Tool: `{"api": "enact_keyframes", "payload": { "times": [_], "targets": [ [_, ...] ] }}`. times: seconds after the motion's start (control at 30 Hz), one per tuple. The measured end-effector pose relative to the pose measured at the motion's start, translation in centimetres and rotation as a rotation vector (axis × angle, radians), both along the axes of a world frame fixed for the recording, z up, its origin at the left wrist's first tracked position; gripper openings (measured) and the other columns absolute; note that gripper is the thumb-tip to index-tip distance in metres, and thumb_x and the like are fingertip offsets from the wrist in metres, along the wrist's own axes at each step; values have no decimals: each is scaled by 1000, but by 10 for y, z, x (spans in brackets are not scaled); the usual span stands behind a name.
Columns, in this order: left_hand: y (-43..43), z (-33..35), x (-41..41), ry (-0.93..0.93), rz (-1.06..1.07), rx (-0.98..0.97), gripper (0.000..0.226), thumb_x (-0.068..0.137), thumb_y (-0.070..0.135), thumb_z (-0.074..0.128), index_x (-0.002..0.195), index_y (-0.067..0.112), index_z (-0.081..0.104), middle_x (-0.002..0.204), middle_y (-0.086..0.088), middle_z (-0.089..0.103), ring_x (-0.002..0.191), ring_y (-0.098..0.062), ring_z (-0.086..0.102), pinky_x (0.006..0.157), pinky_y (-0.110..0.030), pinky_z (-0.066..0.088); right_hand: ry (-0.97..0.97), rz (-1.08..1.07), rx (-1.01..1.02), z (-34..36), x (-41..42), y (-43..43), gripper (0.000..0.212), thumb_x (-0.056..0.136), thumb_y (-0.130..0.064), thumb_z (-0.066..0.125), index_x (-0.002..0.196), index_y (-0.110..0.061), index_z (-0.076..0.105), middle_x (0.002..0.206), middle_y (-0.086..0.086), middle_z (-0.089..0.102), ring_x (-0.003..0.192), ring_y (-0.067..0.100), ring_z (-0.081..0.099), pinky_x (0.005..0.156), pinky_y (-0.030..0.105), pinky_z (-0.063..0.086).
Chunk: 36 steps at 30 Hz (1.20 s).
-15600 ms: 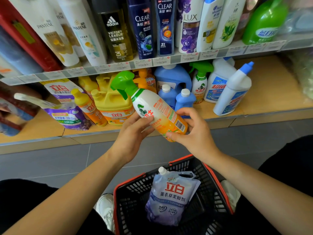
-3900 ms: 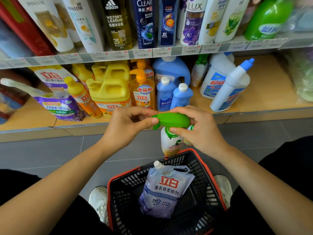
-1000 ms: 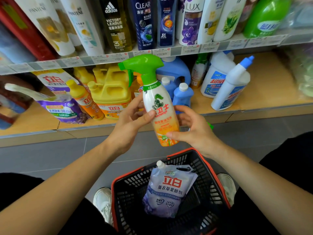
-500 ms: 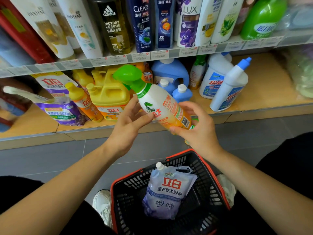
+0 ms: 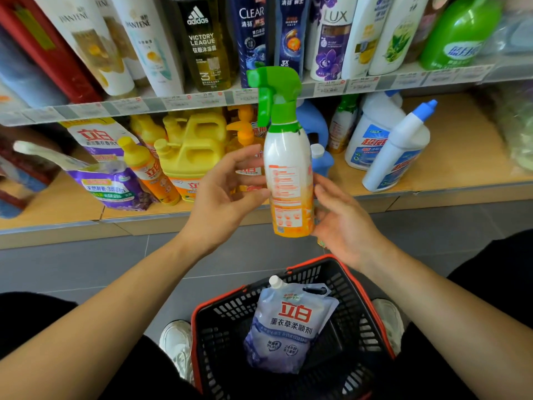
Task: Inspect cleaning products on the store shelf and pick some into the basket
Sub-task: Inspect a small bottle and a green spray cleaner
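A shopper's left hand (image 5: 222, 197) and right hand (image 5: 346, 223) hold a spray bottle (image 5: 288, 180) upright above the far rim of a red-and-black shopping basket (image 5: 313, 261). The left hand pinches the bottle's side, thumb on the near face and spread fingers reaching behind. The right hand cups the lower part from the other side, its fingertips hidden behind the bottle. The bottle is white fading to orange at the base, its fine-print back label toward the camera, with a green trigger head (image 5: 277, 88) whose nozzle points left. A purple-and-white refill pouch (image 5: 291, 327) lies inside the basket; beyond the basket stands the wooden shelf (image 5: 461, 157).
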State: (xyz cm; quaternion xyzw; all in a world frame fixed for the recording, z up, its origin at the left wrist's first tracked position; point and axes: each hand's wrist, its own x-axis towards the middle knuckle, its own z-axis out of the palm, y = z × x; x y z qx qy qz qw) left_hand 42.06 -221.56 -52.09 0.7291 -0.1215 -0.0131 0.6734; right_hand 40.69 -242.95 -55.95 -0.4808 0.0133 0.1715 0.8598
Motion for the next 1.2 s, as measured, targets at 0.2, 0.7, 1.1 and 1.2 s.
{"api": "enact_keyframes", "payload": {
  "times": [0.2, 0.7, 1.1, 1.2],
  "targets": [
    [0, -1, -1, 42, -23, 21, 65, 81, 1, 80, 139, 12, 53, 122, -12, 61, 103, -23, 65, 89, -44, 56, -25, 31, -73, 3, -4, 1, 65, 79, -23, 73, 139, -11, 51, 136, 16, 61, 124, 34, 60, 101, 57, 49],
    [-4, -6, -1, 181, -4, -120, 57, 81, 15, 72, 136, 17, 55, 110, -1, 77, 95, -21, 73, 79, -35, 62, 15, 48, -120, 11, -8, 3, 66, 75, -8, 74, 136, -13, 50, 128, 18, 64, 115, 36, 65, 85, 54, 57],
    [18, -1, 10, -755, 73, 735, 66, 78, 42, 87, 132, 13, 64, 133, -9, 58, 122, -26, 52, 103, -34, 41, 15, 83, -252, 17, 1, -11, 32, 87, -42, 66, 111, -21, 74, 96, 10, 72, 77, 21, 70, 53, 28, 54],
    [21, -6, 15, -749, -138, 932, 80, 75, 51, 86, 143, 20, 57, 151, -4, 50, 140, -29, 44, 109, -50, 39, 17, 109, -357, 15, -1, -9, 39, 85, -46, 68, 110, -16, 74, 88, 13, 72, 72, 24, 69, 50, 29, 52]
  ]
}}
